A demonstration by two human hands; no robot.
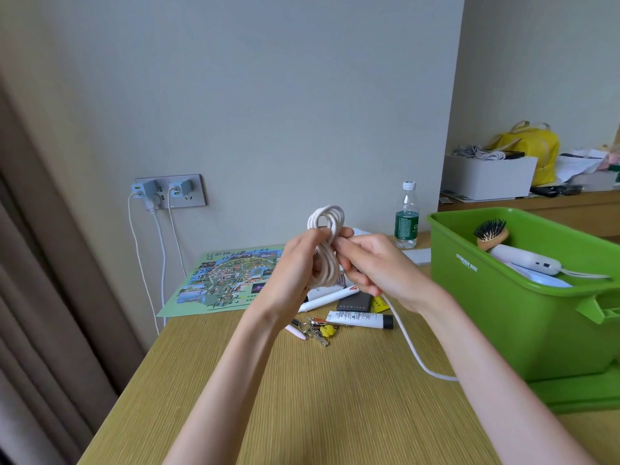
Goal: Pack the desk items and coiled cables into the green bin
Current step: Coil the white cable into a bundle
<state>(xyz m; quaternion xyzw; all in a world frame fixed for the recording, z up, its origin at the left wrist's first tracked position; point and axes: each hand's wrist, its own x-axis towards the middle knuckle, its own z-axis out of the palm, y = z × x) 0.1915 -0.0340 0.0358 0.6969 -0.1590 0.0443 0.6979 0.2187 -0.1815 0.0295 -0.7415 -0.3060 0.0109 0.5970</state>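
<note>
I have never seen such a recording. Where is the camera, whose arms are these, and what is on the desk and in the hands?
There is one picture, taken by a camera worn on a person's head, looking forward and down. The two bare arms are that person's own. The left hand and right hand together hold a white cable, partly coiled; its loose end trails down across the wooden desk. On the desk lie a map, keys, a white tube and a water bottle. The green bin at the right already contains a hairbrush.
</note>
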